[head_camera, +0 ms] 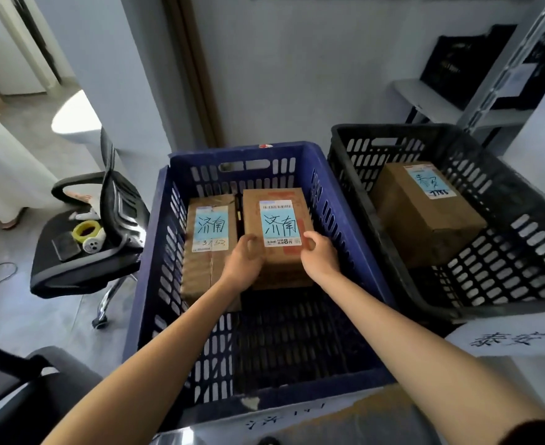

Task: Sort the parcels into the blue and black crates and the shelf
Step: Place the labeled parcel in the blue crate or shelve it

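Observation:
Two brown cardboard parcels with blue handwritten labels lie in the blue crate (pixel 155 252). The left parcel (pixel 207 271) lies flat against the crate's left wall. Beside it sits the right parcel (pixel 277 207). My left hand (pixel 245 261) grips its near left corner and my right hand (pixel 319 255) grips its near right corner. The black crate (pixel 521 220) to the right holds one more labelled parcel (pixel 425 220). A grey metal shelf (pixel 431 101) stands behind the black crate.
An office chair (pixel 81 252) at the left carries a roll of yellow tape (pixel 86 229) and small items. Dark boxes (pixel 463 62) sit on the shelf. Paper signs with handwriting lie at the near rims of both crates. A wall rises behind the crates.

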